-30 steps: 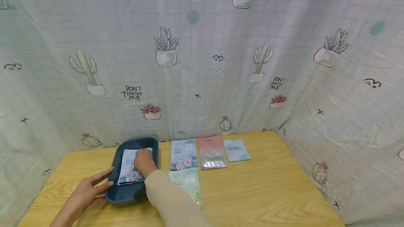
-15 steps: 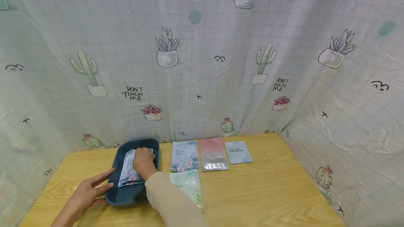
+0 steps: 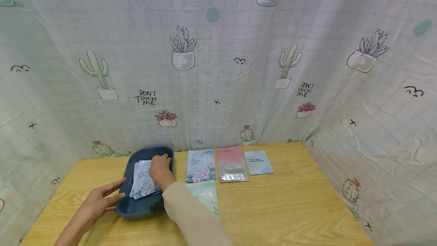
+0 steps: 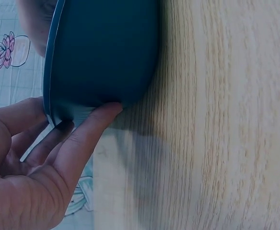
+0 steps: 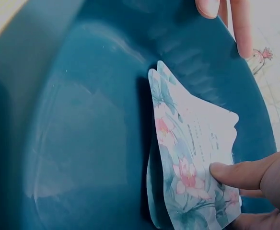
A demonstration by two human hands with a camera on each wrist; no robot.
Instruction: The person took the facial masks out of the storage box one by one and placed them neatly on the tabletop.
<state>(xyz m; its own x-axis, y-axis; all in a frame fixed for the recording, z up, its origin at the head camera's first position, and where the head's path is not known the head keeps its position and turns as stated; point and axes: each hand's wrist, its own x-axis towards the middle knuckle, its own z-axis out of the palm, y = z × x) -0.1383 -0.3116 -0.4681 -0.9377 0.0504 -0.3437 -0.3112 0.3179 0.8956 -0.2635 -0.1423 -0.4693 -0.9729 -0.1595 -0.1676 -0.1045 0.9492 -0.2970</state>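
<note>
A dark blue plastic basin [image 3: 131,208] lies on the left of the table. My left hand [image 3: 93,205] grips its near left side; in the left wrist view the thumb [image 4: 94,127] presses the outer wall and the other fingers reach the rim. Inside the basin is a small stack of pale blue face mask sachets [image 3: 140,174] with pink lotus flowers. My right hand [image 3: 159,168] pinches the sachets at their right side, thumb [image 5: 236,173] on the front and fingers behind. In the right wrist view two overlapping sachets show, standing on edge along the wall.
To the right of the basin lie a blue lotus sachet [image 3: 200,166], a pink and silver one [image 3: 232,164] and a small light blue one [image 3: 258,162]. A green sachet [image 3: 206,194] lies nearer, partly behind the right sleeve. A cactus-print curtain [image 3: 218,82] hangs behind the table.
My right hand has shifted slightly right inside the basin, and the sachets have bent, turned and fanned out a little. My left hand keeps its place on the basin.
</note>
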